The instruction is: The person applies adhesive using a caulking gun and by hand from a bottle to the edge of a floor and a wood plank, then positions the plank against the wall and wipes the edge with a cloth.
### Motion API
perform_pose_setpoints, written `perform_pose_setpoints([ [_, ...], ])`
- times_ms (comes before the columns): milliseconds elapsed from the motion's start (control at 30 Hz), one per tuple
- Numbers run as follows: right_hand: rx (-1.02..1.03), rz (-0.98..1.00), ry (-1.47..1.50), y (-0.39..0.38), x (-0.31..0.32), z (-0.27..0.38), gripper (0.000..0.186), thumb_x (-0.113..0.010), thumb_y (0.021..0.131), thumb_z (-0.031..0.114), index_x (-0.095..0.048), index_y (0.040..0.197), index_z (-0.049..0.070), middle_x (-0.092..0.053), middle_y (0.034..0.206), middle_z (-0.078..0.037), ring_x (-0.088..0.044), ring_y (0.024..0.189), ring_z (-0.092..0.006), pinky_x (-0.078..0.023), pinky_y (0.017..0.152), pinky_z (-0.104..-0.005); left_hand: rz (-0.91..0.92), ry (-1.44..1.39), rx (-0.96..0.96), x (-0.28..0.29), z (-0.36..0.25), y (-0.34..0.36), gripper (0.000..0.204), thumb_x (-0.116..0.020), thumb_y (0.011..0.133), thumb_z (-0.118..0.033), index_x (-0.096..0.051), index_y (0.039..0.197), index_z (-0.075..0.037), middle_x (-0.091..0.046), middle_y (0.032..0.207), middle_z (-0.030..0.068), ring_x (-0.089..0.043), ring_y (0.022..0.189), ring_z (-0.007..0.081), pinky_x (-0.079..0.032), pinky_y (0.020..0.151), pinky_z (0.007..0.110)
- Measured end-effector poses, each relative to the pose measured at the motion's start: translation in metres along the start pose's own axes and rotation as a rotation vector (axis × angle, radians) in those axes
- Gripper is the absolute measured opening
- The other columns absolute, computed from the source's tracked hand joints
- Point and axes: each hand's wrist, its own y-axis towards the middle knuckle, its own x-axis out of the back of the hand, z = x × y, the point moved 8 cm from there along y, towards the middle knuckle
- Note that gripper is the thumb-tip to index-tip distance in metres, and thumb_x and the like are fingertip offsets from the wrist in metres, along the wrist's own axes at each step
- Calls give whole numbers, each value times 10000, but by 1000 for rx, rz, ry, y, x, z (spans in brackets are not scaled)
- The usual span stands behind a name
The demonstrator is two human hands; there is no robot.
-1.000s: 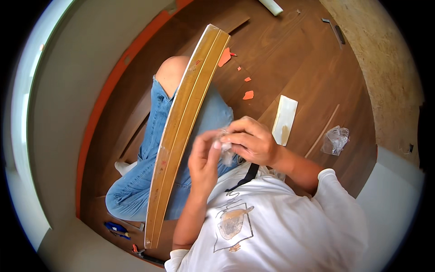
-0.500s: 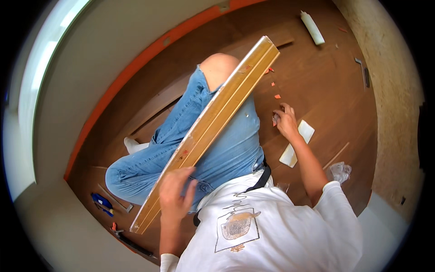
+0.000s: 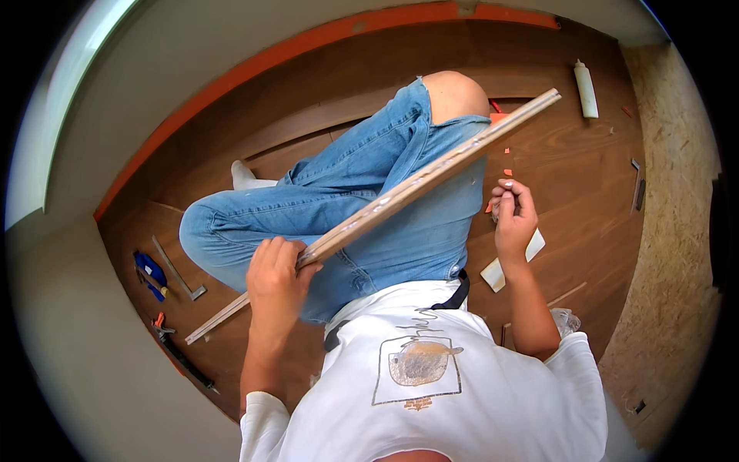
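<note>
My left hand (image 3: pixel 277 281) is closed round a long, narrow wooden board (image 3: pixel 416 181), now turned edge-up with pale, shiny flecks along it, lying diagonally across my crossed legs (image 3: pixel 300 208) in jeans. My right hand (image 3: pixel 514 219) is raised just right of the board and my thigh, its fingers curled on something small and pale that I cannot make out. Below that hand a white rectangular piece (image 3: pixel 493 275) lies on the floor, and small orange scraps (image 3: pixel 507 172) lie just beyond it.
A white bottle (image 3: pixel 586 92) and a square (image 3: pixel 637 181) lie at the right. At the left lie a blue tool (image 3: pixel 152 269), another square (image 3: pixel 173 269) and a black-and-orange clamp (image 3: pixel 185 358). A crumpled clear bag (image 3: pixel 567 322) sits by my right elbow. Walls border the wooden floor (image 3: pixel 570 192).
My hands have parted from the crumpled plastic held between them. My left hand has gripped the board, which has turned onto its edge and swung clockwise; my right hand has moved outward.
</note>
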Motion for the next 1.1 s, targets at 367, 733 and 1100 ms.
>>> perform_pose_setpoints([
  [367,-369,594,483,-61,-131,65,263,-612,1044,175,-661,1178,-46,-747,1036,-127,-687,814,-139,-538,658,-266,-251,189,-127,16,-14,-3,353,-809,648,39,-638,944,-44,-560,840,110,-553,810,329,-451,744,440],
  [733,-378,657,369,-53,-126,69,165,-655,1022,151,-705,1091,10,-745,886,-79,-675,758,-102,-533,657,-230,-201,137,-90,21,-12,18,334,-839,678,-19,-654,955,-28,-589,859,117,-571,849,327,-463,778,434],
  [1100,-233,743,-39,-64,-122,58,163,-698,979,81,-682,1102,-25,-731,890,-77,-708,796,-123,-549,777,-261,-29,-72,-69,32,39,49,337,-819,690,-97,-653,971,-13,-678,908,166,-642,958,370,-492,900,467],
])
